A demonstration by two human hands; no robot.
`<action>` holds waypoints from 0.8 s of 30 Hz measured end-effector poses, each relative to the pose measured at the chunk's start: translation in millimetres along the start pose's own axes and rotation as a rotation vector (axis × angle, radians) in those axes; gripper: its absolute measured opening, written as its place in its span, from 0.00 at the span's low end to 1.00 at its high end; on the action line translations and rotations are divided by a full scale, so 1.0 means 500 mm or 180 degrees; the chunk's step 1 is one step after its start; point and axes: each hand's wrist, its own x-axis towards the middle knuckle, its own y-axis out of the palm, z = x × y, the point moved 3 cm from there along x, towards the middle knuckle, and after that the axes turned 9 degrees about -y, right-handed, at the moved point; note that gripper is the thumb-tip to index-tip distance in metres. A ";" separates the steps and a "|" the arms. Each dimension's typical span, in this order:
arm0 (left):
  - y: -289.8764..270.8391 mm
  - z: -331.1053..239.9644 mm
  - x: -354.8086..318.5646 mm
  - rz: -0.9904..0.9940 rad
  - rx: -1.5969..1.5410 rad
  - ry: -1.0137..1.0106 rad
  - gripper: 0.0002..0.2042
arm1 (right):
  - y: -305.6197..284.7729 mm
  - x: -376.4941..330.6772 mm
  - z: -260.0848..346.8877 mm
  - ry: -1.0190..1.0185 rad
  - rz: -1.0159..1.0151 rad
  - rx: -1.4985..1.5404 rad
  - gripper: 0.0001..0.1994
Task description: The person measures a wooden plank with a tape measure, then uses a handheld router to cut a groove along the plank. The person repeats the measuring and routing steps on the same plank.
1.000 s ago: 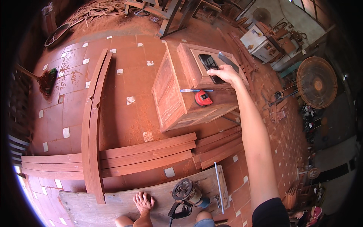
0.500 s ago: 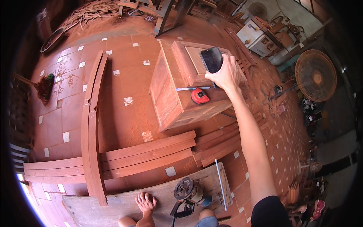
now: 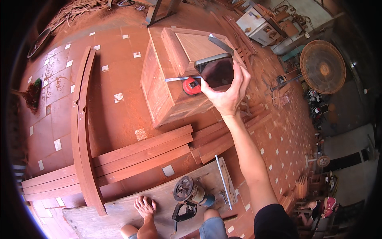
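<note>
My right hand (image 3: 230, 91) is closed around a dark smartphone (image 3: 217, 72), raised above a reddish wooden cabinet (image 3: 161, 101). Beneath the phone, a red tape measure (image 3: 191, 85) and a pen (image 3: 177, 79) rest on the cabinet's surface. A narrow grey metal piece (image 3: 221, 44) shows just beyond the phone; its kind is unclear. My left hand (image 3: 145, 206) lies palm down on a worn wooden board (image 3: 119, 215), fingers spread and holding nothing. To its right on that board stands a router-like power tool (image 3: 191, 195) with a black handle.
Long planks (image 3: 135, 153) lie across the tiled floor, with two more boards (image 3: 84, 119) laid crosswise over them. A metal rod (image 3: 223, 181) rests at the board's right end. A large fan (image 3: 323, 67) stands at right. Another person (image 3: 322, 209) is at lower right.
My right hand has brought the phone nearer and lower, tilting it flatter. The metal piece beyond it now shows. My left hand stays on the board; the whole view has shifted slightly.
</note>
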 end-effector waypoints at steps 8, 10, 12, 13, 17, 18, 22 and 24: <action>0.013 0.002 -0.004 0.0220 0.0112 -0.0153 0.26 | -0.026 -0.017 0.013 0.0191 -0.0270 -0.0491 0.48; 0.010 0.005 -0.003 0.0311 0.0157 -0.0189 0.26 | -0.029 -0.014 0.005 0.0327 -0.0075 -0.0534 0.48; 0.007 0.011 0.000 0.0241 0.0152 -0.0142 0.27 | -0.026 -0.021 -0.021 0.0500 0.0173 -0.0382 0.47; 0.008 0.011 0.002 0.0210 0.0134 -0.0122 0.27 | -0.035 -0.023 -0.039 0.0702 0.0304 -0.0124 0.47; 0.004 0.004 0.004 0.0089 0.0073 0.0028 0.27 | -0.079 -0.064 -0.182 0.0626 0.1595 0.0526 0.44; 0.002 0.005 0.003 0.0079 0.0066 0.0023 0.27 | -0.078 -0.066 -0.201 0.0468 0.1937 0.0654 0.42; 0.002 0.002 0.004 0.0066 0.0067 0.0020 0.26 | -0.038 -0.073 -0.241 0.0139 0.3288 0.0824 0.41; 0.001 0.006 0.003 0.0047 0.0116 -0.0011 0.26 | -0.002 -0.085 -0.255 -0.0018 0.3514 0.0921 0.40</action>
